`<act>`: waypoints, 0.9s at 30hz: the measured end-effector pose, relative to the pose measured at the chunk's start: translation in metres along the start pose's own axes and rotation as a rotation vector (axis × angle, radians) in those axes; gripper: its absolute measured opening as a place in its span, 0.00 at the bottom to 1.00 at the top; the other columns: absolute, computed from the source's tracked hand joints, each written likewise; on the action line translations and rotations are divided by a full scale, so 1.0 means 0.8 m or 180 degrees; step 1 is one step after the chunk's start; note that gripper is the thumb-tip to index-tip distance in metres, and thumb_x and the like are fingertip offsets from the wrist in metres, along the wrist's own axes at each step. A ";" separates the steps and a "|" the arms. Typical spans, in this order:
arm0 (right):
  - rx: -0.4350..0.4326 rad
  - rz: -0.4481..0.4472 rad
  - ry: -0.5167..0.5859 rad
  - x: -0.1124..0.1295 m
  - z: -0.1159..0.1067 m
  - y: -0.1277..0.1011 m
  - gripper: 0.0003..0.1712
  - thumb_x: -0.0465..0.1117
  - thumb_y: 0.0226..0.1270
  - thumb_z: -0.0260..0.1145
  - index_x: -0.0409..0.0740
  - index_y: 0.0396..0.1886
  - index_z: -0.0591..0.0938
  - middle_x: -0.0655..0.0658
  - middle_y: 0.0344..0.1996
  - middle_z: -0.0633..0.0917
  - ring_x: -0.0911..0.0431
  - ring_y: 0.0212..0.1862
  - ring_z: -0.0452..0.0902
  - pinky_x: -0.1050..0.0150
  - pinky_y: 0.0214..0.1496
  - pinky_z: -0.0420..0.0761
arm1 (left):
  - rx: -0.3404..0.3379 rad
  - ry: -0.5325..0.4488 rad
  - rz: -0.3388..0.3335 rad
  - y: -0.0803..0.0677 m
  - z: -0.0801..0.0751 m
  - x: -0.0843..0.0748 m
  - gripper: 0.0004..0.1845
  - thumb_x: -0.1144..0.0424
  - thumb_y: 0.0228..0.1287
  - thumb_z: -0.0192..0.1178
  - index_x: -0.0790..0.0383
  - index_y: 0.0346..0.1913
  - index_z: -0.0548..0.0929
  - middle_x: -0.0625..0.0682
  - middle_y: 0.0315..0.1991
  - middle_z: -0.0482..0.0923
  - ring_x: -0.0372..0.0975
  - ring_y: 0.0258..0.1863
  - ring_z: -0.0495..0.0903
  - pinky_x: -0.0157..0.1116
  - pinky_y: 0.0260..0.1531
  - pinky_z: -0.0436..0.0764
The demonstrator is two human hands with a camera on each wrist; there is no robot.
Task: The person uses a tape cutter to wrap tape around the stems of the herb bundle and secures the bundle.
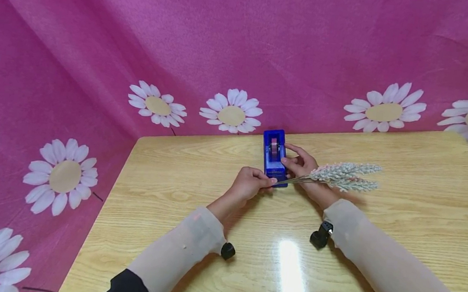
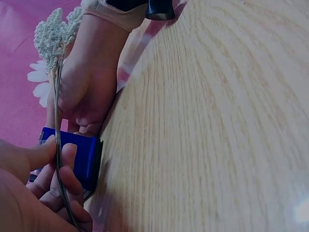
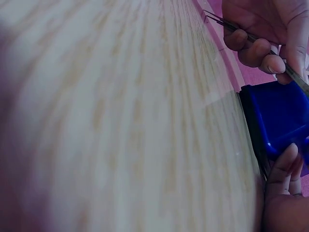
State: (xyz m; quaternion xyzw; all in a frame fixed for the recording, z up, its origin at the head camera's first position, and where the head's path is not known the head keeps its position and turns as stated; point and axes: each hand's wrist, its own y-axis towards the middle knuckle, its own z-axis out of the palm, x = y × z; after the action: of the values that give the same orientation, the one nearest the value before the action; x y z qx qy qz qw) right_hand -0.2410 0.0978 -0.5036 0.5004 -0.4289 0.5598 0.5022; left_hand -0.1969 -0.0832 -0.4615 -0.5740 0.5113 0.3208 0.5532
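Note:
A blue tape dispenser [image 1: 276, 165] with a roll of tape in it stands on the wooden table. My left hand [image 1: 249, 184] pinches the thin stems [image 2: 58, 121] of a small bunch of pale dried flowers [image 1: 345, 174] between thumb and fingers, at the dispenser's near end. The stems cross in front of the dispenser, and the flower heads point right, above my right wrist. My right hand [image 1: 304, 166] grips the dispenser's right side; its fingertips [image 3: 285, 164] press on the blue body in the right wrist view. Some of its fingers are hidden.
The light wooden table [image 1: 167, 196] meets a pink curtain [image 1: 245, 46] printed with white daisies at the back and left. A bright reflection lies on the table's front part. Small black cameras [image 1: 321, 235] are strapped at both wrists.

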 end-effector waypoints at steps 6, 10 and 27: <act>-0.0014 -0.0076 -0.0107 0.003 0.001 -0.004 0.32 0.30 0.75 0.64 0.30 0.75 0.67 0.58 0.24 0.84 0.66 0.24 0.79 0.71 0.28 0.81 | 0.0054 -0.0037 0.0075 -0.002 0.003 0.008 0.08 0.73 0.64 0.70 0.78 0.32 0.86 0.60 0.26 0.86 0.39 0.24 0.85 0.30 0.30 0.82; -0.0048 -0.0057 -0.0110 0.003 0.001 -0.004 0.31 0.30 0.74 0.64 0.30 0.74 0.68 0.57 0.23 0.83 0.66 0.24 0.78 0.71 0.27 0.81 | 0.0063 -0.0053 0.0105 -0.002 0.001 0.008 0.08 0.73 0.64 0.70 0.79 0.34 0.86 0.62 0.28 0.87 0.40 0.26 0.86 0.32 0.31 0.82; 0.0093 -0.0033 0.0033 0.015 0.003 -0.011 0.32 0.28 0.75 0.63 0.31 0.75 0.67 0.54 0.26 0.85 0.65 0.26 0.81 0.71 0.29 0.82 | 0.0179 0.0388 0.0394 -0.022 -0.014 -0.028 0.07 0.68 0.66 0.70 0.70 0.35 0.86 0.58 0.26 0.86 0.45 0.24 0.79 0.31 0.17 0.68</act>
State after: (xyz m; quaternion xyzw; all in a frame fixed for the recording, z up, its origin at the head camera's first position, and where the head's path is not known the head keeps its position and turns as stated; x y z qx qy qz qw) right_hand -0.2321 0.0982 -0.4916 0.5070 -0.4155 0.5659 0.5000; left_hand -0.1885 -0.0908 -0.4330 -0.5440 0.5874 0.3044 0.5161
